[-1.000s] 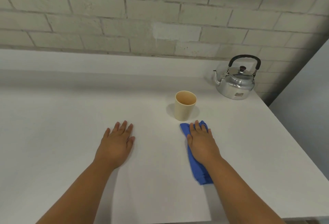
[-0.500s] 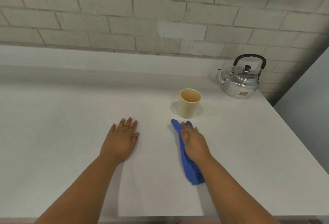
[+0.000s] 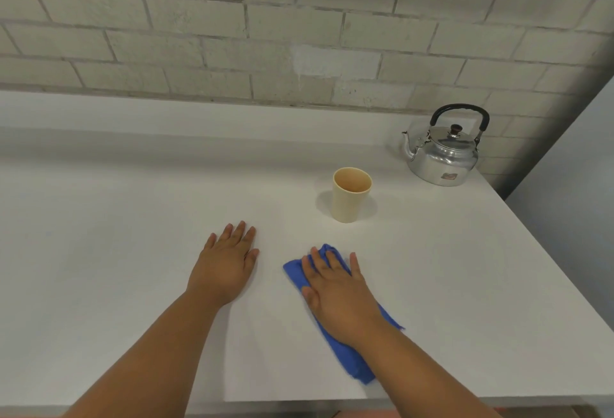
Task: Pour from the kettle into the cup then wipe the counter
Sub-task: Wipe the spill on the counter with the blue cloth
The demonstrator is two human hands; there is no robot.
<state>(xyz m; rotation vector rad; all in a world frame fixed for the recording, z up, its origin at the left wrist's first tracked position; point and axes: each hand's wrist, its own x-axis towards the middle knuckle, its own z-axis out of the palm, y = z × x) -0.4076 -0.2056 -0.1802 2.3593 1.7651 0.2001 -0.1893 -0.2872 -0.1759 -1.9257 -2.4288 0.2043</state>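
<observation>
A silver kettle point(image 3: 443, 155) with a black handle stands at the back right of the white counter point(image 3: 116, 235). An upright cream cup point(image 3: 350, 195) stands in front and to the left of it. My right hand point(image 3: 339, 291) lies flat, fingers spread, pressing a folded blue cloth point(image 3: 349, 354) onto the counter, a little in front of the cup. The cloth sticks out beyond my fingertips and beside my wrist. My left hand point(image 3: 226, 268) rests palm down on the bare counter to the left of the cloth, holding nothing.
A pale brick wall point(image 3: 265, 35) rises behind a raised ledge at the back of the counter. The counter's right edge runs diagonally past the kettle, with a grey wall beyond it. The front edge lies just below my forearms.
My right hand has slid the blue cloth left and then back toward me, away from the cup. The left hand has stayed flat in place.
</observation>
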